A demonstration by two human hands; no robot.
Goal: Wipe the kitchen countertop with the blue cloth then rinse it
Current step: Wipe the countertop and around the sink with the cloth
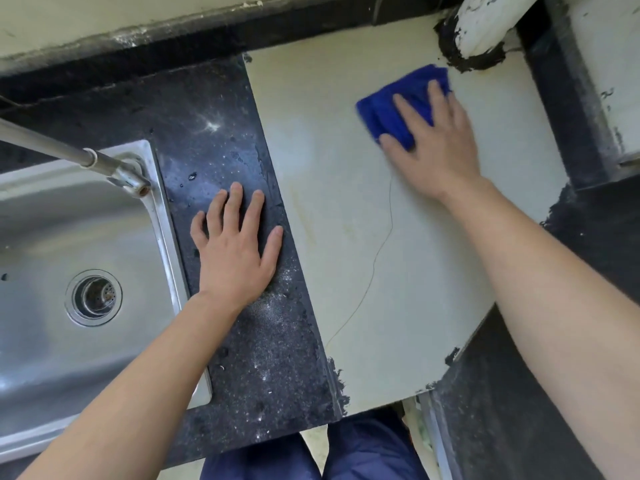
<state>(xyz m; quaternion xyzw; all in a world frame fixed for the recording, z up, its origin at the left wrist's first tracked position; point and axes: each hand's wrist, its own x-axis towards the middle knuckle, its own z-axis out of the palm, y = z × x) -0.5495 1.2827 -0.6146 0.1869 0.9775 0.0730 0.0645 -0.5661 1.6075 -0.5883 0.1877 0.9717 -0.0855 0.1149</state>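
The blue cloth (391, 109) lies bunched on the pale beige part of the countertop (363, 202), near its far right corner. My right hand (436, 140) presses flat on the cloth with straight, spread fingers. My left hand (235, 244) rests palm down, fingers straight, on the dark speckled stone strip (221, 133) between the sink and the pale surface. It holds nothing. The stainless sink (52, 237) sits at the left with its drain (93, 297) and a metal tap (114, 168) reaching over the rim.
A white pipe (485, 22) rises from the counter just behind the cloth, ringed by dark sealant. A dark upstand (561, 109) borders the right side. A thin crack (377, 251) runs down the pale surface. Water drops speckle the dark stone.
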